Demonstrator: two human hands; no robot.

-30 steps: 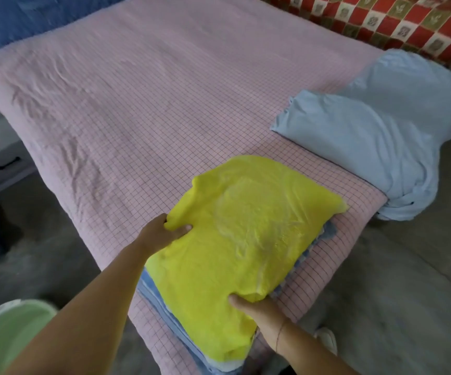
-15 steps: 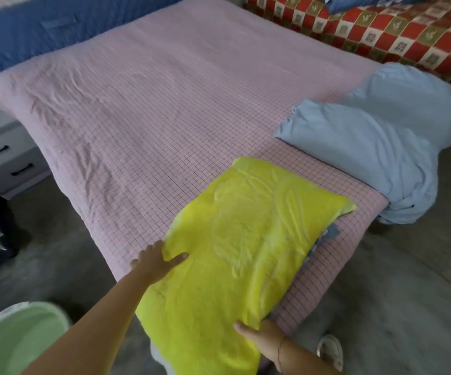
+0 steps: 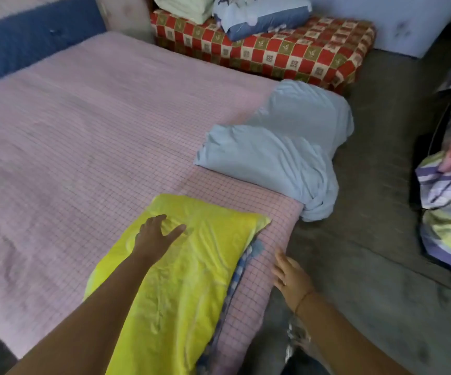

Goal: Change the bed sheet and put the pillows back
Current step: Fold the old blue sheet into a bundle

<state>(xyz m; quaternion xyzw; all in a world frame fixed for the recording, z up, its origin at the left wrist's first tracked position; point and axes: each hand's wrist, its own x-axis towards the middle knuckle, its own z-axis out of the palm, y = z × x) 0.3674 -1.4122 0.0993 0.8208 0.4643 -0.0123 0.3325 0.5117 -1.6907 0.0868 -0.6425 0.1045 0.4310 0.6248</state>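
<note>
Yellow pillow (image 3: 181, 280) lower centre under flat, spread left hand (image 3: 155, 235); right hand (image 3: 290, 276) loose, empty at bed (image 3: 83, 131) edge; blue bundle (image 3: 286, 150) right.

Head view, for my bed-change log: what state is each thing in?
pink checked sheet: spread flat, wrinkled.
yellow pillow: lying flat on the sheet's near corner.
light blue bundle: crumpled, hanging over the sheet's edge.
left hand: open, flat on the yellow pillow.
right hand: open, by the sheet's edge, holding nothing.
</note>
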